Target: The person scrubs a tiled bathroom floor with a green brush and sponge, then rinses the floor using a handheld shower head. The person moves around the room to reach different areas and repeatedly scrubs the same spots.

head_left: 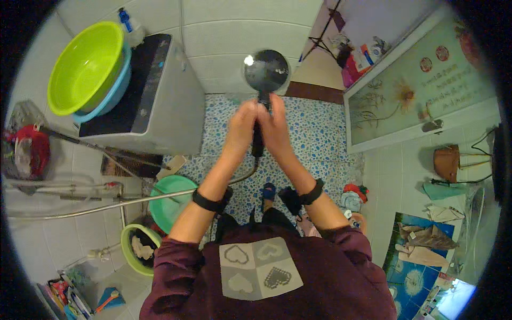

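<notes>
A handheld shower head (pixel 267 70) with a round dark face and a black handle (pixel 258 140) is held out in front of me, above the patterned floor. My left hand (pixel 243 122) grips it from the left side, near the neck. On the other side, my right hand (pixel 276 126) closes around the same part, its thumb beside my left fingers. A flexible metal hose (pixel 250 174) leaves the handle's lower end and curves off to the left. Both wrists carry black bands. The exact finger placement is blurred.
A yellow-green basin (pixel 86 68) sits in a blue one (pixel 120 90) on a washing machine (pixel 176 108). A teal basin (pixel 172 192) stands at lower left under a metal rail (pixel 100 206). At right are a frosted glass door (pixel 400 96) and a brown bag (pixel 446 162).
</notes>
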Demonstrator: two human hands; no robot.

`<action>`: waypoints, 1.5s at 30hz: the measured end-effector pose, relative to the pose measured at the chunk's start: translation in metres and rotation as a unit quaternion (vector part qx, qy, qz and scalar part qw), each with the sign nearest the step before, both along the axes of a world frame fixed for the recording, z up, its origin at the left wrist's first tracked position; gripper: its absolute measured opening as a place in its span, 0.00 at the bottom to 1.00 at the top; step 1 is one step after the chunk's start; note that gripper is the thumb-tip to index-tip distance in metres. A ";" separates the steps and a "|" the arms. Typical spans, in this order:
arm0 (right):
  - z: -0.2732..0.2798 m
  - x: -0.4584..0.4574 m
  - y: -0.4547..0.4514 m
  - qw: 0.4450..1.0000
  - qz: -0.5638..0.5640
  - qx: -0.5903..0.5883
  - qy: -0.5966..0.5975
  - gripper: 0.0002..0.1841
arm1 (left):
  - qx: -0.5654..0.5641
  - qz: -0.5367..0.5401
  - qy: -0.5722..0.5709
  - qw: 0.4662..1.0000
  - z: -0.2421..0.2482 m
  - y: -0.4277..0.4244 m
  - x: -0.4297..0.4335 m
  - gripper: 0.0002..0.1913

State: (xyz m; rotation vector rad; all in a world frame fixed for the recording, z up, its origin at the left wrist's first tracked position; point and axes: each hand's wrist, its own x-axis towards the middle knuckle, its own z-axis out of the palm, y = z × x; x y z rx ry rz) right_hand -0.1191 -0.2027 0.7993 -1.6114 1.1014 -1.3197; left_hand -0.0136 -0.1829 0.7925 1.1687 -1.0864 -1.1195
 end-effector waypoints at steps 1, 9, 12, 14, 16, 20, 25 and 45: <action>0.012 -0.003 -0.007 0.997 -0.014 -0.066 0.044 0.24 | 0.051 -0.008 0.040 0.998 0.016 -0.010 -0.002 0.18; 0.091 -0.013 -0.016 0.970 0.050 -0.234 -0.033 0.32 | -0.061 -0.114 0.402 0.906 0.121 -0.014 -0.016 0.22; 0.090 -0.016 -0.001 0.980 0.082 -0.167 -0.076 0.32 | -0.004 -0.177 0.480 0.859 0.127 -0.005 -0.016 0.26; 0.082 -0.016 0.010 0.981 0.079 -0.163 -0.075 0.31 | 0.011 -0.193 0.491 0.849 0.121 0.003 -0.011 0.27; 0.073 -0.013 0.020 0.981 0.089 -0.154 -0.079 0.30 | 0.013 -0.227 0.506 0.832 0.111 0.014 -0.005 0.27; 0.060 -0.002 0.041 0.984 0.079 -0.154 -0.033 0.27 | 0.010 -0.151 0.534 0.832 0.097 0.039 0.009 0.23; 0.048 0.009 0.067 0.986 0.066 -0.150 -0.030 0.27 | 0.010 -0.093 0.487 0.869 0.083 0.062 0.024 0.17; 0.034 -0.061 0.098 0.968 0.124 -0.215 0.031 0.33 | -0.146 0.194 -0.132 0.961 0.050 0.097 -0.010 0.14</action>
